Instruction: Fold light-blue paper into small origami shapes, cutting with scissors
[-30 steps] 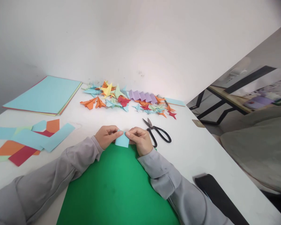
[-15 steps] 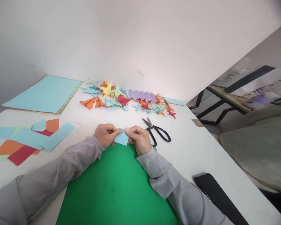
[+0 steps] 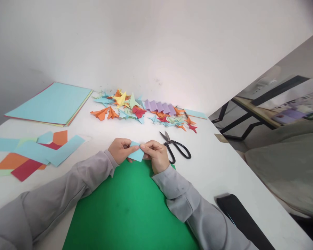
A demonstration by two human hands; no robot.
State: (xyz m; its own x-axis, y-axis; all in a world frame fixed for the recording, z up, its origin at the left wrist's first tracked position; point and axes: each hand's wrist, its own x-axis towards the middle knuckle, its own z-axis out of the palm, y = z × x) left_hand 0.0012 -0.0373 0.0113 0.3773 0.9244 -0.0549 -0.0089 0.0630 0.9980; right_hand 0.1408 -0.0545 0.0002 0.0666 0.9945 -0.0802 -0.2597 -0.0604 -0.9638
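Note:
A small light-blue paper piece [image 3: 137, 155] is held up between both hands over the far edge of a green sheet [image 3: 130, 205]. My left hand [image 3: 120, 150] pinches its left side, the thumb lying across the paper. My right hand [image 3: 158, 155] grips the upper right corner between thumb and fingers. The two thumbs are close together at the top edge. Just right of my right hand, black-handled scissors [image 3: 169, 141] lie with their blades slightly apart. Fingers behind the paper are mostly hidden.
Cut paper strips [image 3: 36, 152] lie at left, below a stack of coloured sheets [image 3: 52, 100]. Folded paper shapes [image 3: 122, 100] and a purple pleated strip [image 3: 160, 107] line the wall. A black object [image 3: 240, 215] rests at front right.
My left hand has shifted slightly right, its thumb further across the blue paper and nearer my right thumb. The camera view has moved slightly.

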